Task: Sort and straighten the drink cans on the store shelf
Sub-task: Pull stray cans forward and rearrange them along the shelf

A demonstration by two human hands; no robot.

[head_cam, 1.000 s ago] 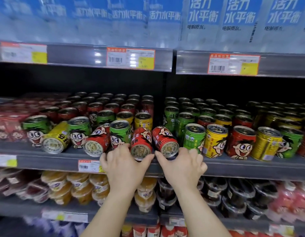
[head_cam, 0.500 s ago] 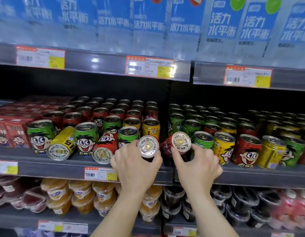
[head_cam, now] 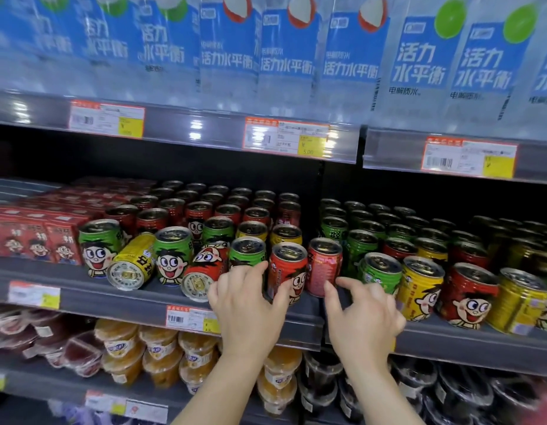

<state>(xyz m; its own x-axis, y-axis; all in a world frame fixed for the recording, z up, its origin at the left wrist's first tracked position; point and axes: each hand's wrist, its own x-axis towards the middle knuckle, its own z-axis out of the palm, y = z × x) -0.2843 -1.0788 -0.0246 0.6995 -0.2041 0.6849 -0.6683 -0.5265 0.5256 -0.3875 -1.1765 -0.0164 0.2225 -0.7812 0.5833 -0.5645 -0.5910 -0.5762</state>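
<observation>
Now the left hand grips the upright red cartoon-face can; the right hand, fingers loosely apart, touches the red text-side can, which needs turning face-forward.

Bright overhead store light; glare on shelf rail; dark shelf recess; edges blurred, wide-angle bowed.

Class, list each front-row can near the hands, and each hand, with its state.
Red cartoon-face can: upright, left hand holds it.
Red text-side can: upright, right hand fingertips touching.
Yellow metal can: lying down.
Red fallen can: lying down.
</observation>
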